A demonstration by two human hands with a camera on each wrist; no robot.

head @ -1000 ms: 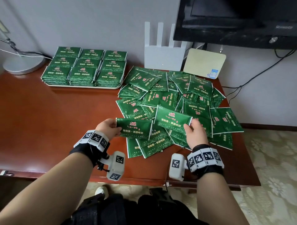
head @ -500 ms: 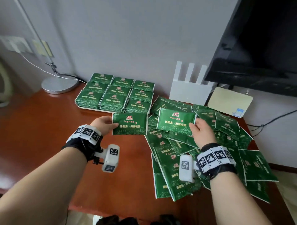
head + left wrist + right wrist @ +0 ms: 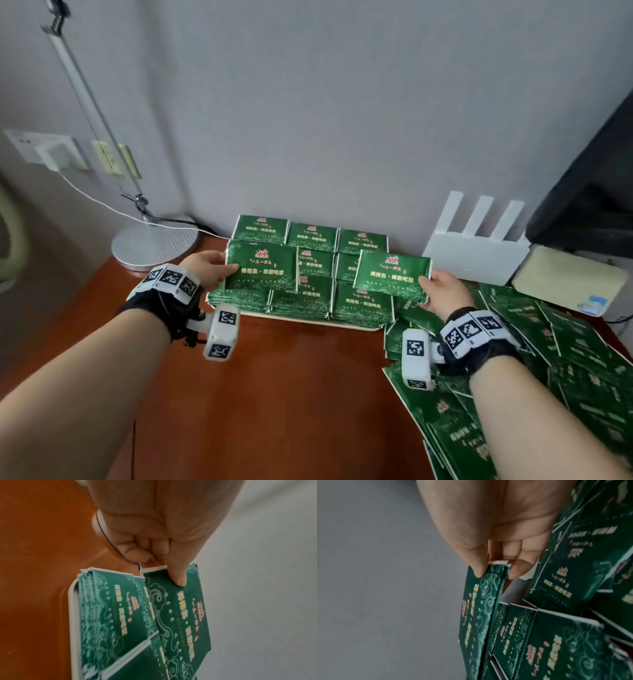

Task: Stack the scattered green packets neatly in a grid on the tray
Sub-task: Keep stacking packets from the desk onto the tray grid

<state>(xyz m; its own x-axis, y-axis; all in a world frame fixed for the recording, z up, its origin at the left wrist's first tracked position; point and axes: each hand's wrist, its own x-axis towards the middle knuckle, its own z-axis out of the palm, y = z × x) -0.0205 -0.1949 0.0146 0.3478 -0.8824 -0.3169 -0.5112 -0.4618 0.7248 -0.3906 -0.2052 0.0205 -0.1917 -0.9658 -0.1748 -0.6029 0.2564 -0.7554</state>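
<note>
My left hand (image 3: 209, 270) pinches a green packet (image 3: 262, 270) by its left edge, held just above the left stacks on the tray (image 3: 318, 320); the left wrist view shows the thumb (image 3: 177, 577) on top of that packet (image 3: 181, 616). My right hand (image 3: 442, 291) pinches a second green packet (image 3: 392, 274) by its right edge over the tray's right stacks, thumb and finger gripping the packet (image 3: 476, 612) in the right wrist view. The tray holds a grid of green packet stacks (image 3: 310, 240). Scattered green packets (image 3: 534, 363) lie on the table at right.
A lamp base (image 3: 156, 245) with a cable stands left of the tray. A white router (image 3: 476, 253) and a cream box (image 3: 568, 279) sit against the wall on the right. A dark TV (image 3: 596, 192) looms at far right. The brown table (image 3: 260, 394) fills the foreground.
Both hands have carried their packets from the scattered pile away and to the left, and now hold them over the tray stacks.
</note>
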